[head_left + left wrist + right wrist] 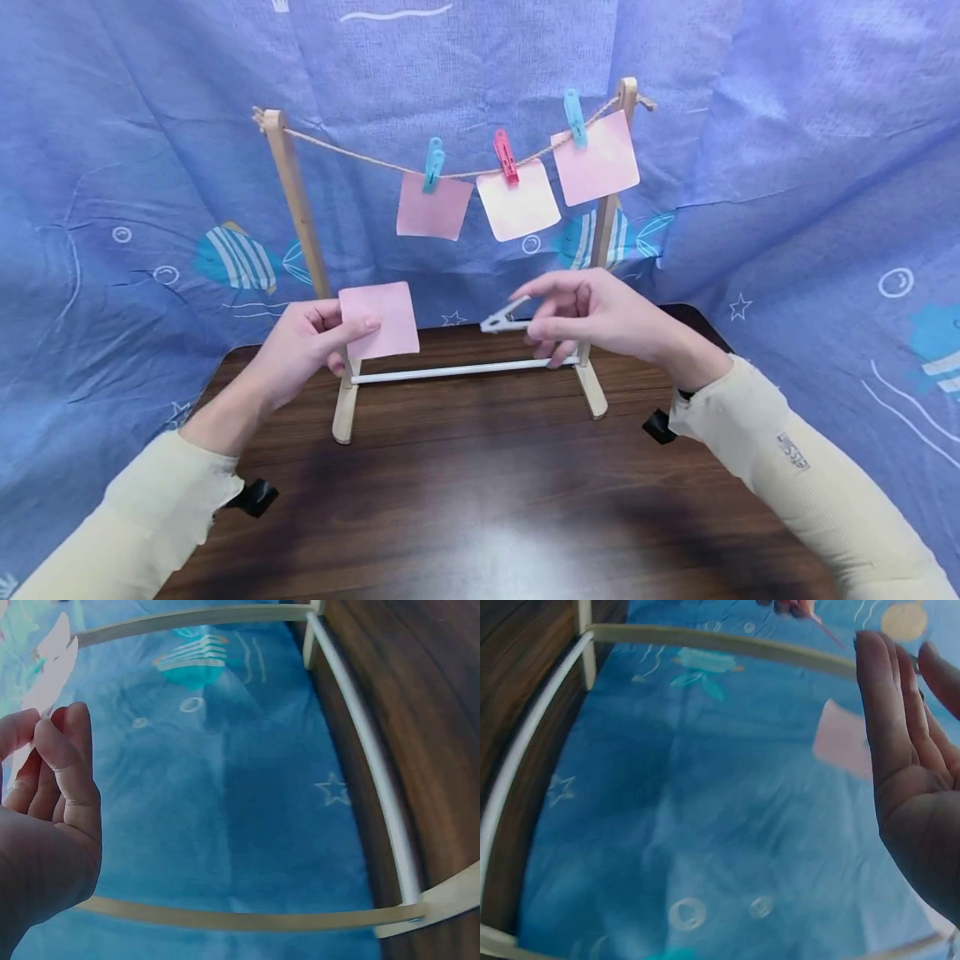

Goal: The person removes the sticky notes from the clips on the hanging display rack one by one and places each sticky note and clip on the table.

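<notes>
My left hand [300, 346] pinches a square pink paper note [392, 318] between thumb and fingers, low in front of the rack's left post. In the left wrist view the note [54, 679] shows nearly edge-on. My right hand [600, 317] holds a pale grey clothespin [497, 322] by its handle end, the other end pointing left toward the note. Above both hands sags a twine line [341, 150]. From it hang a pink note [433, 208] under a blue clothespin [433, 165], a cream note [519, 202] under a red clothespin [506, 157], and another pink note [597, 162] under a blue clothespin [574, 117].
Two wooden posts, left [294, 200] and right [604, 229], carry the twine and stand on feet on the dark wooden table [450, 467]. A white rod [465, 369] joins them low down. Behind hangs a blue curtain [810, 167] with printed fish.
</notes>
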### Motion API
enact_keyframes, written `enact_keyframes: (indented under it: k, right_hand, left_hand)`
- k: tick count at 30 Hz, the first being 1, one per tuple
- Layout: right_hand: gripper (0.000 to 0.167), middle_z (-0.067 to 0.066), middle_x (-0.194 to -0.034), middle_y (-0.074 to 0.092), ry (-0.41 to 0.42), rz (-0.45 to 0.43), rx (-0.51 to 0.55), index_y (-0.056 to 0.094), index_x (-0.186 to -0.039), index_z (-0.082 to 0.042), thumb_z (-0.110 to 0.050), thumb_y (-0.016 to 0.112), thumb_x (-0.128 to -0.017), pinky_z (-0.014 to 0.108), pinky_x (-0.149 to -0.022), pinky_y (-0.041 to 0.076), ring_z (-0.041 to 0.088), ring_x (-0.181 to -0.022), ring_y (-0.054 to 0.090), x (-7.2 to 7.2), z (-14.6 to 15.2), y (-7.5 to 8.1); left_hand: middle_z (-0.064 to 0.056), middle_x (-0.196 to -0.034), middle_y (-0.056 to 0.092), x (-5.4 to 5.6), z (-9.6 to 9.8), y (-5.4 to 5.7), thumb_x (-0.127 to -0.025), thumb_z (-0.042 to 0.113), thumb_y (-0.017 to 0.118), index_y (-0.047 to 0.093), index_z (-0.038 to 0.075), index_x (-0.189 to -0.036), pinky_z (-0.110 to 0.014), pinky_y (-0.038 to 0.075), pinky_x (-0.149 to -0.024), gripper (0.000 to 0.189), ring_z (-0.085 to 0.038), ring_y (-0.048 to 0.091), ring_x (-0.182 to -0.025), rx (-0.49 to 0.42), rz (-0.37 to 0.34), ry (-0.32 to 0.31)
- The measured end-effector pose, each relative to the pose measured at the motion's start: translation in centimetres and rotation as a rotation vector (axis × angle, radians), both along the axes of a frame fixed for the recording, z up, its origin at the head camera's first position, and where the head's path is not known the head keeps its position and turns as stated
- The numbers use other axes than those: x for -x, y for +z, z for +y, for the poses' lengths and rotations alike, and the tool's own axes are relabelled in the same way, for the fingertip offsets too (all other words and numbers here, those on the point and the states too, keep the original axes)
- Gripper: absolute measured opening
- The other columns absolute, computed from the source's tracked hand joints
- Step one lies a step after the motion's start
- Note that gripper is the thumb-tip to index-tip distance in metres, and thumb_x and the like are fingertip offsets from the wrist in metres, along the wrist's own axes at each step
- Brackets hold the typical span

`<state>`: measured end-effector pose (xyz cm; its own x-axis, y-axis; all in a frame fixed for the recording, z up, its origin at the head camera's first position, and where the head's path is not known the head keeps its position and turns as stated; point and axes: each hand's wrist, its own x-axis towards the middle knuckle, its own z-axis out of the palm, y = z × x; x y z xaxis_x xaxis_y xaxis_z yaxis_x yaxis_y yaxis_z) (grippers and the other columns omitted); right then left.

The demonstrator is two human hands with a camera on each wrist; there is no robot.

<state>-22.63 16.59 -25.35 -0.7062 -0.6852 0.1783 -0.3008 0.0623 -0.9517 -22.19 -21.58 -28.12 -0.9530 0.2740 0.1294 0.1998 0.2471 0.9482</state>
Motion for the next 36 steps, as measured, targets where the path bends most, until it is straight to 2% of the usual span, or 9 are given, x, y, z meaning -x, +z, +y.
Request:
enact_keyframes:
  k: [4,10,13,15,19,22,28,32,36]
  right_hand:
    - [0.041,0.026,-0.096,0.069,0.007,-0.068,-0.057,0.056,-0.136,0.002,-0.006,0.068,-0.098,0.059,-0.072,0.059,0.035,-0.078,0.072,0.9,1.7,-2.4]
    - [0.040,0.021,-0.097,0.071,-0.007,-0.153,-0.123,0.056,-0.135,0.001,-0.010,0.068,-0.099,0.058,-0.073,0.059,0.041,-0.081,0.071,2.8,3.7,-6.0]
    - [0.043,0.020,-0.096,0.071,-0.033,-0.188,-0.143,0.055,-0.137,0.001,-0.013,0.068,-0.099,0.059,-0.074,0.059,0.037,-0.080,0.071,3.6,4.4,-7.6]
    - [0.046,0.019,-0.096,0.072,-0.050,-0.213,-0.152,0.052,-0.140,0.003,-0.015,0.067,-0.100,0.058,-0.074,0.059,0.031,-0.079,0.072,4.1,4.9,-8.5]
    - [0.053,0.016,-0.100,0.072,-0.053,-0.289,-0.144,0.043,-0.144,0.010,-0.015,0.064,-0.102,0.050,-0.073,0.062,0.023,-0.079,0.071,5.1,5.9,-10.3]
    - [0.052,0.016,-0.103,0.072,-0.036,-0.346,-0.137,0.042,-0.144,0.012,-0.014,0.062,-0.103,0.044,-0.072,0.063,0.020,-0.079,0.071,5.6,6.6,-11.5]
    - [0.048,0.016,-0.105,0.071,-0.027,-0.385,-0.133,0.044,-0.142,0.011,-0.013,0.061,-0.103,0.042,-0.072,0.063,0.020,-0.081,0.072,6.3,7.5,-13.4]
    - [0.049,0.016,-0.106,0.070,-0.040,-0.411,-0.150,0.043,-0.142,0.011,-0.014,0.061,-0.103,0.042,-0.073,0.063,0.020,-0.082,0.071,6.6,7.9,-14.4]
    - [0.054,0.019,-0.105,0.070,-0.064,-0.432,-0.181,0.040,-0.145,0.011,-0.014,0.062,-0.103,0.041,-0.074,0.063,0.021,-0.083,0.071,6.9,8.2,-15.4]
  left_hand:
    - [-0.002,-0.085,0.074,0.4,-0.5,-2.2,-0.096,0.021,0.073,0.074,0.011,-0.105,-0.027,0.052,-0.047,0.013,-0.008,0.057,-0.059,-0.052,-0.069,0.010]
    - [0.000,-0.083,0.075,1.3,-0.8,-5.2,-0.098,0.021,0.071,0.073,0.015,-0.103,-0.023,0.047,-0.046,0.008,-0.007,0.058,-0.061,-0.124,-0.188,0.026]
    - [0.000,-0.082,0.075,1.5,-0.9,-6.4,-0.098,0.018,0.069,0.073,0.016,-0.101,-0.020,0.045,-0.045,0.005,-0.006,0.056,-0.059,-0.173,-0.241,0.032]
    - [-0.001,-0.081,0.075,1.6,-0.9,-7.1,-0.099,0.017,0.067,0.071,0.016,-0.102,-0.019,0.044,-0.044,0.005,-0.006,0.060,-0.060,-0.182,-0.263,0.028]
    - [-0.002,-0.085,0.076,1.7,-0.8,-8.3,-0.101,0.020,0.064,0.067,0.014,-0.108,-0.017,0.044,-0.043,0.009,-0.010,0.071,-0.068,-0.168,-0.307,0.006]
    - [-0.003,-0.088,0.077,1.8,-0.7,-9.0,-0.101,0.021,0.066,0.063,0.010,-0.114,-0.016,0.044,-0.043,0.017,-0.013,0.074,-0.073,-0.143,-0.349,-0.013]
    - [-0.004,-0.091,0.075,1.9,-0.9,-10.5,-0.092,0.019,0.078,0.048,-0.001,-0.135,-0.018,0.044,-0.044,0.056,-0.009,0.065,-0.066,-0.054,-0.372,0.024]
    - [-0.008,-0.100,0.073,2.0,-1.2,-11.4,-0.086,0.017,0.084,0.041,0.006,-0.143,-0.019,0.046,-0.045,0.071,-0.011,0.064,-0.066,-0.025,-0.372,0.066]
    - [-0.008,-0.099,0.072,2.2,-1.5,-12.4,-0.083,0.016,0.087,0.043,0.011,-0.133,-0.019,0.045,-0.044,0.066,-0.012,0.063,-0.062,-0.017,-0.366,0.093]
